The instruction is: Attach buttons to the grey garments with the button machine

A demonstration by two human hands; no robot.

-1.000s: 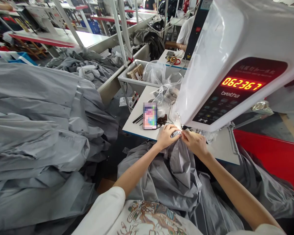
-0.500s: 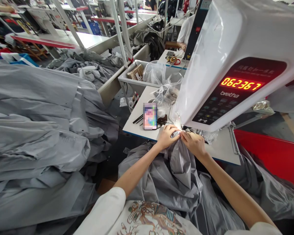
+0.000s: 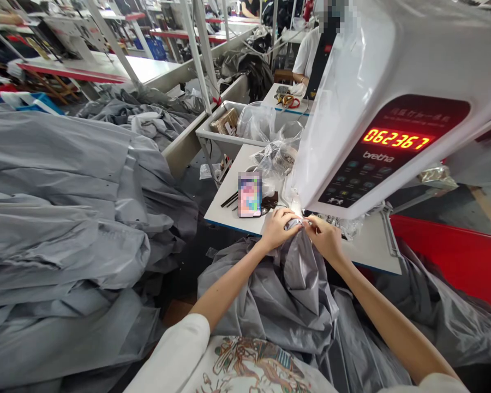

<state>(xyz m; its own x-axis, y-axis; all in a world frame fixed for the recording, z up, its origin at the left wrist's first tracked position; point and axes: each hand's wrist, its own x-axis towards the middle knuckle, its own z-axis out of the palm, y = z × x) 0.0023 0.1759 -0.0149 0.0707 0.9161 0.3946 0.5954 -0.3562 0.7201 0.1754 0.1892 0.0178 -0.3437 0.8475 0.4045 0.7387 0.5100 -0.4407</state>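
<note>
A grey garment (image 3: pixel 294 295) is bunched in my lap and pulled up to the edge of the white table (image 3: pixel 368 245). My left hand (image 3: pixel 277 228) and my right hand (image 3: pixel 326 238) both pinch a small fold of it, fingers closed, right under the head of a white machine (image 3: pixel 388 82). The machine's red display reads 062367. The spot under the machine head is partly hidden by my fingers.
A phone (image 3: pixel 249 194) stands on the table beside dark tools. Clear plastic bags (image 3: pixel 276 155) and a white tray (image 3: pixel 213 131) lie behind. A big stack of grey garments (image 3: pixel 61 218) fills the left. A red bin (image 3: pixel 454 256) sits at right. A person (image 3: pixel 306 52) works further back.
My hands stay pinched on the fold under the machine head; the right hand has edged slightly right. The display number is the same.
</note>
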